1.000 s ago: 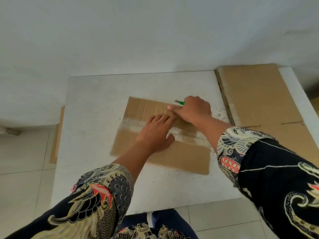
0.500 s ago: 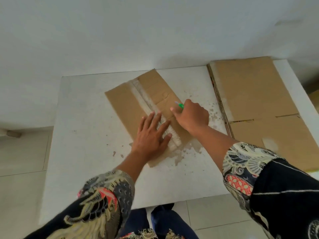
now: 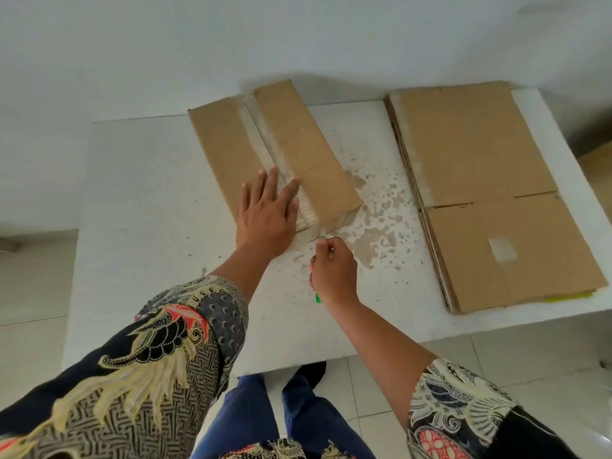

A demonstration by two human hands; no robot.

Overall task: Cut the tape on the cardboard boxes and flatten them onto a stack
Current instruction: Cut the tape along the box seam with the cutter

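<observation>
L hand (image 3: pixel 265 217) flat, fingers straight, pressing taped box (image 3: pixel 308 150). R hand (image 3: pixel 332 271) curled round green cutter (image 3: pixel 318 298), blade at box's near end.

a white table (image 3: pixel 149 200) stands against a pale wall (image 3: pixel 298 34), its top marked with brownish stains (image 3: pixel 377 223) near the middle. below it lies a light tiled floor (image 3: pixel 29 293).

Matt brown cardboard box (image 3: pixel 231 150) with glossy clear tape (image 3: pixel 265 140); speckled, worn white table (image 3: pixel 149 193)
</observation>
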